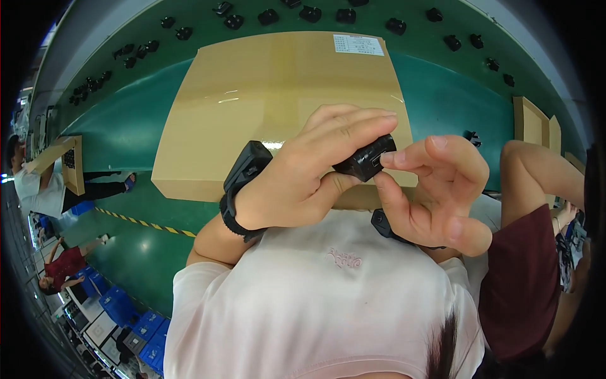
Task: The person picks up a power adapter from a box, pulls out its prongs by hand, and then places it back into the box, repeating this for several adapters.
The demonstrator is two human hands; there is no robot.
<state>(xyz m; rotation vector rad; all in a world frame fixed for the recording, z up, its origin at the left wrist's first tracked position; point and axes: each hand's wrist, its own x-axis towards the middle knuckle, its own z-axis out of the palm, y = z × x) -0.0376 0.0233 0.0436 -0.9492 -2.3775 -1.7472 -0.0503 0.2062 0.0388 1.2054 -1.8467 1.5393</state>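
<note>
A small black power adapter (pixel 365 159) with a slot-like port on its end face is held up above the near edge of a large cardboard box. My left hand (pixel 315 167) is closed around it, with the fingers over the top and the thumb underneath. The forefinger and thumb of my right hand (pixel 435 183) meet the port end, while its other fingers curl away loosely. Whether something tiny lies between those two fingertips cannot be made out. A black device is strapped to each wrist.
The closed cardboard box (pixel 278 95) with a white label lies on a green surface in front of me. Several black adapters (pixel 309 14) are spread along the green strip beyond. At right, a co-worker's maroon sleeve (pixel 521 284) is close, near an open carton (pixel 530 120). Blue crates (pixel 120 306) stand at left.
</note>
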